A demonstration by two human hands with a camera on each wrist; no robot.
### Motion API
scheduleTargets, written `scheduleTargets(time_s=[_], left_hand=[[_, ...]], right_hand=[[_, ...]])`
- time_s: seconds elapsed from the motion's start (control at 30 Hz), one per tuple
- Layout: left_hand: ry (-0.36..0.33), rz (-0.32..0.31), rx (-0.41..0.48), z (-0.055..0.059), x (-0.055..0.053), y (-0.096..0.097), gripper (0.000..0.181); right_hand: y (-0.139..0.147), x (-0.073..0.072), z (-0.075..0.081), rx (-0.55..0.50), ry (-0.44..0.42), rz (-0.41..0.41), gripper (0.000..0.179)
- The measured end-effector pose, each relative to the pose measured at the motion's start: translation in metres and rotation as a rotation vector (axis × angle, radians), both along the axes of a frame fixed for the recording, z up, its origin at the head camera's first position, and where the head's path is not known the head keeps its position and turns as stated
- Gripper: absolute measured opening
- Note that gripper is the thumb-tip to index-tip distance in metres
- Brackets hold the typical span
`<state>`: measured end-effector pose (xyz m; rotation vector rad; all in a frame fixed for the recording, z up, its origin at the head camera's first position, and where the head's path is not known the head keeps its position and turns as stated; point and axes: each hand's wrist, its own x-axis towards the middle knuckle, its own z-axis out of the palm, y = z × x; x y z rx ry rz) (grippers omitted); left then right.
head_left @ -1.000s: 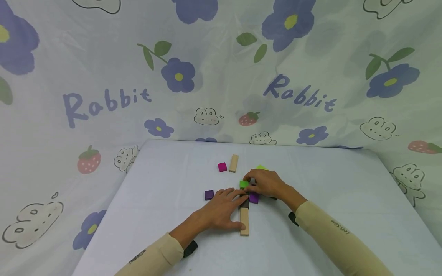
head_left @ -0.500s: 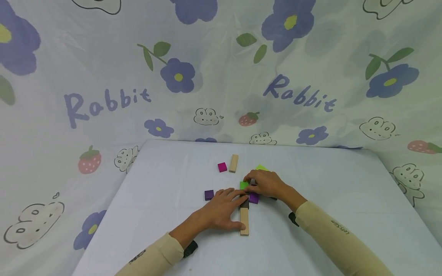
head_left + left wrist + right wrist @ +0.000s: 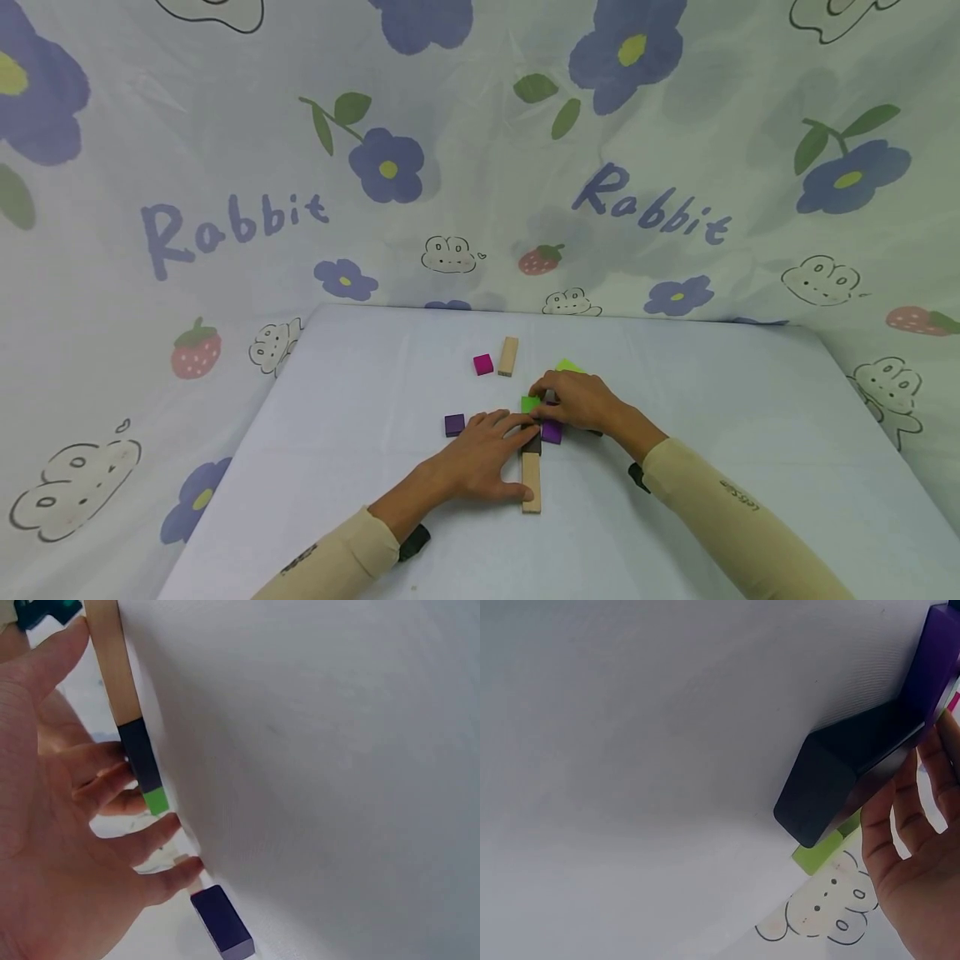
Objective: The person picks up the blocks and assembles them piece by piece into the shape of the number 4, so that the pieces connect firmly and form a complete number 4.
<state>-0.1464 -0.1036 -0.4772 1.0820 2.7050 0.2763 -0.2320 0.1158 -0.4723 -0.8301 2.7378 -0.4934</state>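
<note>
In the head view a row runs away from me: a plain wooden block (image 3: 531,483), a black block (image 3: 532,444) and a green block (image 3: 529,405). My left hand (image 3: 480,458) lies along the row's left side, its thumb on the wooden block and fingers extended to the black one. My right hand (image 3: 581,400) pinches the green block between thumb and index finger. A purple block (image 3: 552,431) sits just right of the row, beneath the right hand. In the left wrist view the black block (image 3: 140,754) and green block (image 3: 156,801) meet end to end.
Farther back lie a magenta block (image 3: 483,364), a second wooden block (image 3: 508,357) and a yellow-green block (image 3: 569,365). A dark purple block (image 3: 454,425) is left of the left hand. Another black block (image 3: 817,791) stands near the right hand in the right wrist view.
</note>
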Motion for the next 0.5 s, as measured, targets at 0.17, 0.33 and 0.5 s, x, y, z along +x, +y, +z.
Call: scheduleTargets(time_s=[0.17,0.33,0.5], left_hand=[[0.002,-0.004,-0.005,0.0,0.0001,0.0003,0.088],[0.0,-0.006,-0.004,0.0003,-0.0003,-0.0001,0.087],[-0.007,-0.002,0.0,0.0013,-0.0003,-0.0001,0.087]], right_hand=[[0.0006,0.0003,-0.0009,0.002,0.001,0.002,0.038],[0.0013,0.0006,-0.0028,-0.001,0.011,0.002,0.04],[0.0014,0.0009,-0.0048,-0.001,0.019,0.0,0.041]])
